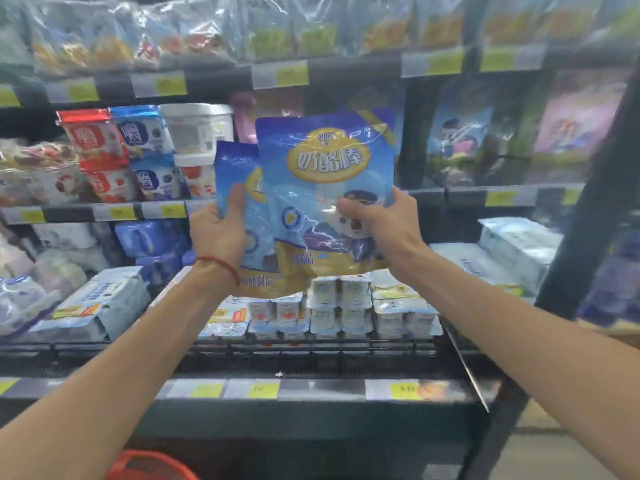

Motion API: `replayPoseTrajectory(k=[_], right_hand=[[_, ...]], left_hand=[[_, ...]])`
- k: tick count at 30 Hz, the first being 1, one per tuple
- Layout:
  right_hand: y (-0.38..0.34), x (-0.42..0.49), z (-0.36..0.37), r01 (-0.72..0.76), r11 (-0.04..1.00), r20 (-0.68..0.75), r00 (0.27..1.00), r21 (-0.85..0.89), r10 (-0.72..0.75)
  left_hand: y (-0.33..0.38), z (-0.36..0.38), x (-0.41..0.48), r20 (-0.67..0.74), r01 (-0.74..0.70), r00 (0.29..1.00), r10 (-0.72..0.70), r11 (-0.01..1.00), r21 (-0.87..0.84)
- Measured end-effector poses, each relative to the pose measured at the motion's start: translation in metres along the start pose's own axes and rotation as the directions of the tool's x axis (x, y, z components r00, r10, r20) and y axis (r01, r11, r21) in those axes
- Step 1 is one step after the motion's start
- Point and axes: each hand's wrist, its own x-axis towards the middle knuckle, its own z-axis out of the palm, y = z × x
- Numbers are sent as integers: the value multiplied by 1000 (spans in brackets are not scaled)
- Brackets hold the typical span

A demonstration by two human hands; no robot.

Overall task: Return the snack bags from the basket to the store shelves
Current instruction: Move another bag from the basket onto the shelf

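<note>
Dark shelves in tiers, edged with yellow price tags. Stacked white cups on the low tier behind a wire rail; white tubs a tier higher, at left. Glossy plastic film over the top row, catching the light. Dark slanted post at right. Pale floor at lower right, blurred.

2 blue snack bags are up: 1 front bag and 1 rear bag, 1 in each of 2 hands, the left hand and the right hand. 1 red basket shows near. 3 shelf rails carry price tags. At far left stand 2 red packs, 2 blue packs and 2 white tubs.
</note>
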Motion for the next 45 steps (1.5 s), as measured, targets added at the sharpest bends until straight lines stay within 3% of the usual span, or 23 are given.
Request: replayPoseTrajectory(k=[8,12,17,26,45], right_hand=[[-20,24,-34,0,999,-116,993,-54,-6],[-29,30,-35,-21,1000,-173,985,-17,17],[-37,41,-21,-80,996,-240,968,-37,69],[-37,88,-29,-119,983,-317,946,-142,69],[0,206,-45,-9,967,-382,920,-256,-92]], left_hand=[[24,32,24,17,-28,999,27,998,56],[38,43,33,72,34,997,-35,999,8],[49,48,50,80,72,994,-79,994,85],[39,79,86,135,221,966,-220,975,9],[-7,133,173,-116,12,993,24,955,297]])
